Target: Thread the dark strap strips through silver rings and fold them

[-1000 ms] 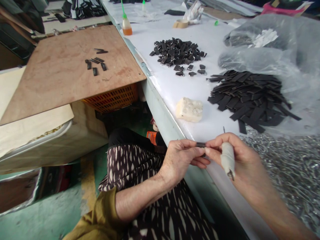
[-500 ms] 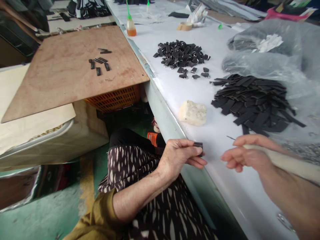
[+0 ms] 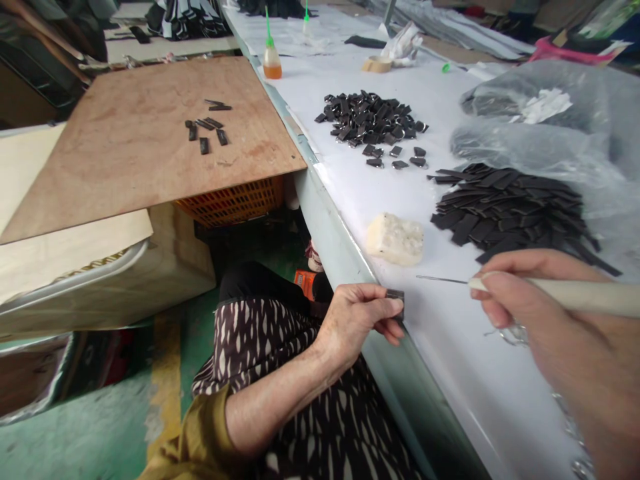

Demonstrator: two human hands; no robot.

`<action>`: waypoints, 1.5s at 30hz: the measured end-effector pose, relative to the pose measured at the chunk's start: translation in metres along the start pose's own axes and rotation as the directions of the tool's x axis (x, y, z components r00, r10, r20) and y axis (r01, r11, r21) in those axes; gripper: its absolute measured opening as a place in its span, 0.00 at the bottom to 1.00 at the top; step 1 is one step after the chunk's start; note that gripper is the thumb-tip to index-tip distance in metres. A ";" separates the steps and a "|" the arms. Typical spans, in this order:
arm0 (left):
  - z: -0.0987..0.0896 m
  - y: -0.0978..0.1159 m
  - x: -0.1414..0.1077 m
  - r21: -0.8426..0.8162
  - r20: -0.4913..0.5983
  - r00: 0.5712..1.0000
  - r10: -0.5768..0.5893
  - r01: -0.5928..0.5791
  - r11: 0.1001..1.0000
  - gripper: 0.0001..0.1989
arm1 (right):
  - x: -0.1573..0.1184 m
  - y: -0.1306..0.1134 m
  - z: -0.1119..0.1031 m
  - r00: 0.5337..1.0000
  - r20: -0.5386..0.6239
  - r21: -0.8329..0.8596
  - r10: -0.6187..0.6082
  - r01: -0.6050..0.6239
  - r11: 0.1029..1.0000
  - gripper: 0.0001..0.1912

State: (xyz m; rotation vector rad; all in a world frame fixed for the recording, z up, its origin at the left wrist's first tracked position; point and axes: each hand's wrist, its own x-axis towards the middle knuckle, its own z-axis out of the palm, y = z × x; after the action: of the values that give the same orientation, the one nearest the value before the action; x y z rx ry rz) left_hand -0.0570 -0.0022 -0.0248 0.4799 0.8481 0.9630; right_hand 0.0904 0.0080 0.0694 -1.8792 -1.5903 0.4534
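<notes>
Between thumb and fingers, my left hand (image 3: 357,317) pinches a small folded black strip (image 3: 395,301) at the table's front edge. My right hand (image 3: 545,313) is closed around a pale-handled tool (image 3: 585,295), whose thin metal tip points left toward the strip without touching it. Small metal rings (image 3: 515,333) show beneath the right hand. Just beyond both hands sits a whitish block (image 3: 395,239). A heap of flat black strips (image 3: 510,207) lies behind the right hand, and a pile of folded black pieces with metal rings (image 3: 370,119) is farther back.
On the left, a brown board (image 3: 150,147) carries several black pieces (image 3: 204,145). A bottle of orange liquid (image 3: 273,63) stands near the table edge, with a tape roll (image 3: 376,64) farther right. Clear plastic bags (image 3: 540,140) cover the right back. An orange basket (image 3: 235,200) is under the board.
My right hand has closed around the tool, and its metal tip now reaches farther left. My left hand still holds the strip. The whole view has shifted slightly.
</notes>
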 end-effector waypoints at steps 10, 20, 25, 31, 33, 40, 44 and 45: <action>0.000 0.011 0.006 0.001 -0.031 0.999 0.024 -0.024 1.000 0.08 | 0.042 0.001 0.020 0.991 -0.048 0.056 -0.123 0.125 0.991 0.14; -0.002 0.018 0.012 0.013 -0.042 0.999 0.034 -0.034 0.999 0.08 | 0.055 -0.010 0.036 0.971 0.069 -0.003 -0.230 0.230 0.973 0.12; -0.002 0.018 0.014 0.016 -0.035 0.999 0.034 -0.033 0.999 0.08 | 0.062 -0.006 0.045 0.949 0.092 -0.013 -0.300 0.302 0.953 0.12; -0.003 0.018 0.013 0.020 -0.026 0.999 0.029 -0.029 0.999 0.09 | 0.062 -0.009 0.055 0.952 0.191 -0.090 -0.239 0.259 0.962 0.12; -0.003 0.018 0.012 0.015 -0.027 0.999 0.029 -0.029 0.999 0.09 | 0.062 -0.010 0.054 0.954 0.186 -0.057 -0.236 0.250 0.966 0.12; -0.004 0.017 0.011 0.006 -0.019 0.999 0.032 -0.032 0.999 0.09 | 0.065 -0.006 0.051 0.970 0.150 0.082 -0.190 0.179 0.980 0.13; -0.004 0.016 0.011 0.003 -0.017 0.999 0.036 -0.036 0.999 0.09 | 0.062 -0.004 0.054 0.967 0.164 0.096 -0.195 0.181 0.979 0.14; -0.004 0.016 0.011 0.002 -0.017 0.999 0.039 -0.039 0.999 0.09 | 0.061 -0.003 0.055 0.967 0.167 0.115 -0.191 0.173 0.978 0.13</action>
State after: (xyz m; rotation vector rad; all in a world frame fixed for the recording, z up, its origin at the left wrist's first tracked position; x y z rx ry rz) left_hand -0.0651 0.0152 -0.0202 0.4916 0.8577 1.0041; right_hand 0.0670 0.0807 0.0388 -1.6383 -1.8033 0.6209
